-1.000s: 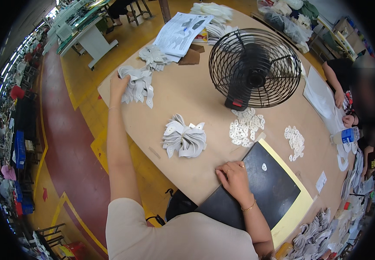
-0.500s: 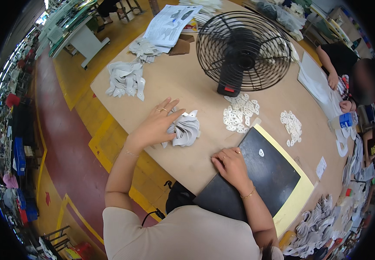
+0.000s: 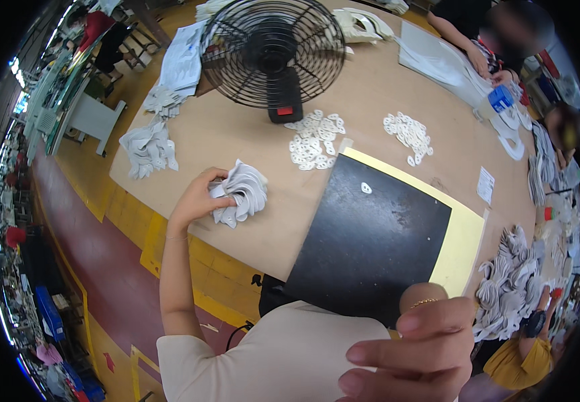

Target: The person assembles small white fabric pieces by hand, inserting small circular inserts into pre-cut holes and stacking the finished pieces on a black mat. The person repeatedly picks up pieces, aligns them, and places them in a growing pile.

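Spreading across most of the view: a tan worktable (image 3: 384, 87), its edges bending with the lens. Lying on its near side, a large black mat (image 3: 370, 234) over a pale yellow sheet (image 3: 464, 248), one small white cut piece (image 3: 366, 188) resting near the mat's far corner. Standing at the far side, a black wire-caged fan (image 3: 273, 50) on its base, facing down the table. Sitting just in front of the fan, two loose scatterings of small white ring-shaped pieces (image 3: 313, 137) (image 3: 407, 130), near each other but apart. Resting at the table's far left edge, a heap of grey-white fabric pieces (image 3: 148, 147); piling up at the right edge, another grey stack (image 3: 508, 281).

Gripping a fanned bundle of grey-white cut pieces (image 3: 243, 192): the left hand (image 3: 199, 199), fingers curled around the bundle's left side, the bundle resting on the table just left of the black mat, near the table's front edge.

Looming close to the camera at the lower right: the right hand (image 3: 414, 352), fingers loosely bent and holding nothing visible, a thin gold bracelet (image 3: 422, 303) at the wrist.

Working at the far right corner: another person's hands (image 3: 484, 63) among white sheets.
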### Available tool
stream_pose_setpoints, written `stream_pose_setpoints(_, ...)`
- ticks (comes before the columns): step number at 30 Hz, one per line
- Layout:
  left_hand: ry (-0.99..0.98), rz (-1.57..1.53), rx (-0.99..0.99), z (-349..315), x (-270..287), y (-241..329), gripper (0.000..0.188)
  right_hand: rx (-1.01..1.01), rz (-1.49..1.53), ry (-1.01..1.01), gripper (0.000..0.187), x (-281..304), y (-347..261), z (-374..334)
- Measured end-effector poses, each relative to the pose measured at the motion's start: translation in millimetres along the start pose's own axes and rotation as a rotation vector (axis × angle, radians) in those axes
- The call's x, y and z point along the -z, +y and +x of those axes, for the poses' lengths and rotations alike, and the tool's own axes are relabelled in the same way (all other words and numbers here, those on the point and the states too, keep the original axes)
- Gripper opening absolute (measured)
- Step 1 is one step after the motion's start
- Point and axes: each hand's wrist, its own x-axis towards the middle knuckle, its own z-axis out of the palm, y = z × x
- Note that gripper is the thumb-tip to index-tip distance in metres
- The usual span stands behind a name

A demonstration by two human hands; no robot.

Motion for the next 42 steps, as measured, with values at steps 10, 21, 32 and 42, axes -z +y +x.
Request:
stream_pose_setpoints(10,-0.345,-1.765,0.21,-2,-141,63,0.084,-0.182,-0.164,-0.257,0.021,-15,57,-58)
stream_pose_setpoints(21,-0.771,-1.546,0.034,-46,-193,125,0.089,-0.475,-0.334,-0.176,0.011,10,51,-118)
stream_pose_setpoints(32,-0.647,-1.053,0.307,-106,-184,129,0.055,-0.278,-0.591,-0.438,0.012,-10,-13,-147)
stream_pose_setpoints(42,-1.086,-0.519,-0.035,-110,-179,121,0.041,-0.944,0.576,-0.215,0.013,41,-42,-181)
